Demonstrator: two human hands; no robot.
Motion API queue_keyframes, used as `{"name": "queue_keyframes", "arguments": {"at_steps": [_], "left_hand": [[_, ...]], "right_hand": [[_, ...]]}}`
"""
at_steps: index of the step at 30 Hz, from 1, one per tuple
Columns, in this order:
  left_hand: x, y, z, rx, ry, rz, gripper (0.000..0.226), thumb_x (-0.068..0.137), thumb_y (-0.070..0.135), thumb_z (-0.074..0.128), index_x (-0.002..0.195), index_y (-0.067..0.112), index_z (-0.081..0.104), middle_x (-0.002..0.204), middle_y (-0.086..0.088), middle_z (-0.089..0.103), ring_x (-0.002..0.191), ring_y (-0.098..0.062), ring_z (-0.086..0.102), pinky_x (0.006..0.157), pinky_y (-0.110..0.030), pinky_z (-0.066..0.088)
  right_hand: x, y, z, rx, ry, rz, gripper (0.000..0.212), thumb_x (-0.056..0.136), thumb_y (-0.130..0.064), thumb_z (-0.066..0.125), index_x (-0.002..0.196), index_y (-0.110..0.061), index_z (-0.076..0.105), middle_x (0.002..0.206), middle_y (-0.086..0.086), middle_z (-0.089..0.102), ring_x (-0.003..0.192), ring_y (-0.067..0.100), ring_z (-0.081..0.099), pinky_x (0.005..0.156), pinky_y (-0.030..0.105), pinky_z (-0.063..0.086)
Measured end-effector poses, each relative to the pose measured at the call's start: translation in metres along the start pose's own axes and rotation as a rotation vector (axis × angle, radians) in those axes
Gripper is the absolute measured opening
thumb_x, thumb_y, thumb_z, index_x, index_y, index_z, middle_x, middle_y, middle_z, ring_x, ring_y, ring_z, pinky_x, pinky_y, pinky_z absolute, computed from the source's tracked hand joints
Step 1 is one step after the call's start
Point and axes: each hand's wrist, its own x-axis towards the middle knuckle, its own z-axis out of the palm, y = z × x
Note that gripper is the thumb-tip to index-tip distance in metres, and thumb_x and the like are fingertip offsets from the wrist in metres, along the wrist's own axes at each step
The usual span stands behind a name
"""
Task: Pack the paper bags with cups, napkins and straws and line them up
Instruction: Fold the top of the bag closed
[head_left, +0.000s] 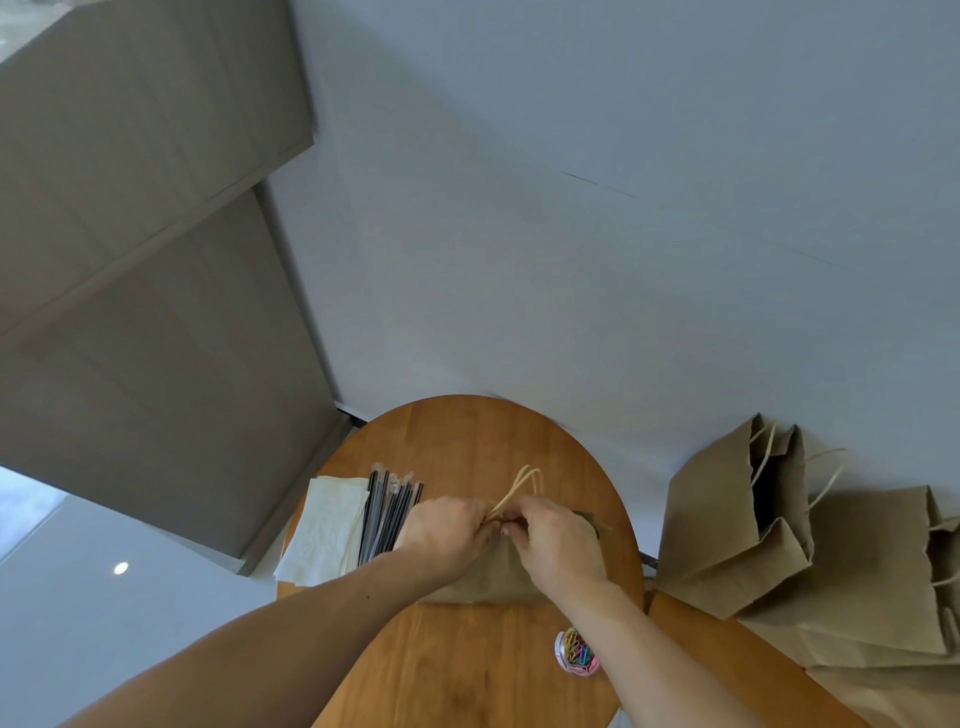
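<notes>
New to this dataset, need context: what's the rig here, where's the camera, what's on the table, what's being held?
No machine: a person works with bare hands, filmed by one wide-angle camera worn on the head, looking forward and down. The left hand and right hand both pinch the top edge of a flat brown paper bag lying on the round wooden table, by its twine handles. Left of it lie white napkins and wrapped black straws; nearer the person sits a tub of coloured paper clips. More opened bags sit at the right. No cups in view.

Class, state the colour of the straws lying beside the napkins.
The straws are black; the head view shows them best.
</notes>
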Motion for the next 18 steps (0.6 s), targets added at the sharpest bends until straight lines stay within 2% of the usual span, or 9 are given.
{"name": "queue_keyframes", "arguments": {"at_steps": [4,8,10,12,14,15,16,18], "left_hand": [[-0.006,0.001,0.0,0.027,0.003,-0.018,0.032,0.103,0.045,0.039,0.105,0.024,0.064,0.089,0.002,0.068,0.083,-0.019,0.065,0.063,-0.028,0.04],[-0.01,0.001,-0.007,-0.016,-0.041,-0.009,0.024,0.1,0.042,0.045,0.094,0.027,0.062,0.08,0.004,0.064,0.079,-0.018,0.064,0.063,-0.028,0.044],[-0.011,-0.002,-0.014,-0.088,-0.04,-0.017,0.017,0.096,0.041,0.051,0.089,0.028,0.06,0.08,0.009,0.064,0.079,-0.014,0.064,0.065,-0.028,0.048],[-0.016,-0.012,-0.017,-0.15,-0.003,-0.045,0.021,0.089,0.041,0.058,0.108,0.033,0.064,0.098,0.013,0.068,0.09,-0.007,0.063,0.076,-0.024,0.052],[-0.023,-0.026,-0.016,-0.144,0.024,-0.088,0.05,0.083,0.041,0.066,0.131,0.036,0.055,0.123,0.016,0.063,0.11,-0.003,0.058,0.09,-0.02,0.049],[-0.026,-0.033,-0.015,-0.139,0.026,-0.128,0.061,0.08,0.042,0.069,0.138,0.036,0.05,0.133,0.015,0.058,0.119,-0.005,0.054,0.096,-0.023,0.048],[-0.03,-0.039,-0.013,-0.149,0.018,-0.173,0.068,0.078,0.042,0.071,0.141,0.035,0.047,0.139,0.013,0.053,0.125,-0.008,0.051,0.1,-0.027,0.047],[-0.035,-0.047,-0.008,-0.202,0.007,-0.263,0.068,0.077,0.04,0.075,0.139,0.034,0.049,0.14,0.012,0.052,0.124,-0.01,0.053,0.098,-0.029,0.048]], "right_hand": [[-0.005,-0.003,0.002,-0.023,0.024,-0.04,0.017,0.098,-0.038,0.055,0.105,-0.029,0.067,0.098,-0.01,0.07,0.086,0.009,0.066,0.074,0.028,0.054],[-0.015,-0.003,-0.001,0.073,0.055,-0.105,0.021,0.095,-0.041,0.058,0.111,-0.031,0.067,0.105,-0.014,0.069,0.091,0.005,0.064,0.077,0.023,0.053],[-0.021,0.001,-0.008,0.221,0.162,-0.205,0.022,0.093,-0.038,0.063,0.111,-0.027,0.07,0.107,-0.015,0.069,0.09,0.001,0.065,0.075,0.019,0.054],[-0.027,0.011,-0.017,0.263,0.343,-0.287,0.022,0.093,-0.036,0.062,0.104,-0.02,0.071,0.102,-0.012,0.069,0.079,-0.002,0.064,0.066,0.015,0.054],[-0.031,0.029,-0.025,0.214,0.447,-0.223,0.026,0.092,-0.041,0.061,0.106,-0.021,0.066,0.103,-0.014,0.063,0.076,-0.007,0.056,0.062,0.006,0.046],[-0.031,0.039,-0.028,0.195,0.43,-0.123,0.034,0.089,-0.046,0.062,0.114,-0.024,0.061,0.111,-0.015,0.059,0.082,-0.008,0.053,0.066,0.004,0.043],[-0.031,0.049,-0.03,0.186,0.36,-0.01,0.047,0.086,-0.051,0.064,0.126,-0.028,0.053,0.122,-0.017,0.052,0.093,-0.007,0.05,0.073,0.007,0.044],[-0.032,0.066,-0.026,0.196,0.138,0.135,0.074,0.081,-0.056,0.069,0.143,-0.037,0.034,0.139,-0.024,0.033,0.112,-0.005,0.041,0.089,0.022,0.047]]}}
